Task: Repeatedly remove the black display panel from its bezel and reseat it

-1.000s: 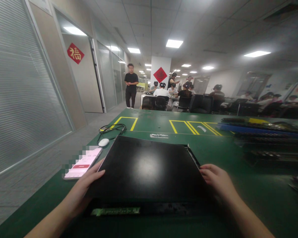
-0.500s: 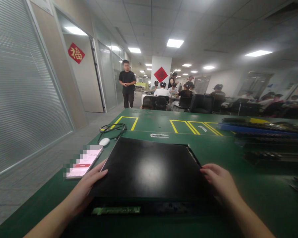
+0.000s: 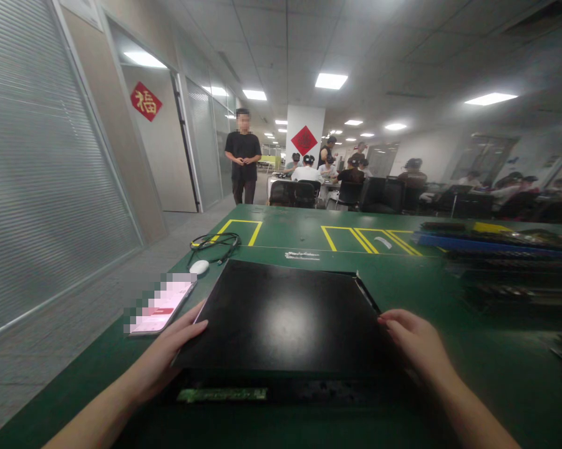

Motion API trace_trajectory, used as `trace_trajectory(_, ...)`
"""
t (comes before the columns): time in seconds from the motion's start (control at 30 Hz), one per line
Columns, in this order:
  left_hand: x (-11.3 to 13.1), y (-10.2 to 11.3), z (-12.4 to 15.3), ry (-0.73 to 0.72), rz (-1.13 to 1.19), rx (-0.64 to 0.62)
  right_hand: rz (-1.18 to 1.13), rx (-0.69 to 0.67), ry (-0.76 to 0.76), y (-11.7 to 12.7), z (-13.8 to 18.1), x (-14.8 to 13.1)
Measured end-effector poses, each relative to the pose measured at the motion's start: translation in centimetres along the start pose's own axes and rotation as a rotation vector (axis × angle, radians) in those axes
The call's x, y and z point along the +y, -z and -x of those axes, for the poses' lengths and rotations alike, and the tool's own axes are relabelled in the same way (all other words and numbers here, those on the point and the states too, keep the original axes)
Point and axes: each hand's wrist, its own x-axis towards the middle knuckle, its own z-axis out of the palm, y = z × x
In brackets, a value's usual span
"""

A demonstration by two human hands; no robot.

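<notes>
A black flat display panel (image 3: 281, 324) lies in front of me over the green table, its glossy face up and reflecting a light. Along its near side runs a narrow green circuit board (image 3: 222, 395). My left hand (image 3: 180, 340) is closed round the panel's left edge, thumb on top and fingers hidden beneath. At the right edge my right hand (image 3: 409, 337) pinches the side, its fingertips against a thin dark strip (image 3: 368, 295) along that edge. Under the near edge is deep shadow, so I cannot tell what supports the panel there.
A phone (image 3: 163, 305) with a lit screen, a white mouse-like object (image 3: 199, 267) and a black cable (image 3: 219, 246) lie at the left. Yellow tape outlines (image 3: 355, 240) mark the green table (image 3: 281, 218). Several dark panels (image 3: 500, 268) are stacked right. A person (image 3: 243, 156) stands beyond.
My hands keep their hold on the display panel, which barely moves. The whole view shifts very slightly. The standing person beyond the table appears a little closer.
</notes>
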Motion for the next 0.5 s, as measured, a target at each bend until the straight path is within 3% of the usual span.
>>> trace_trajectory(0.5, -0.46, -0.39, -0.26, -0.030, 0.063, 0.033, -0.073, 0.008, -0.025, 0.11, 0.07, -0.22)
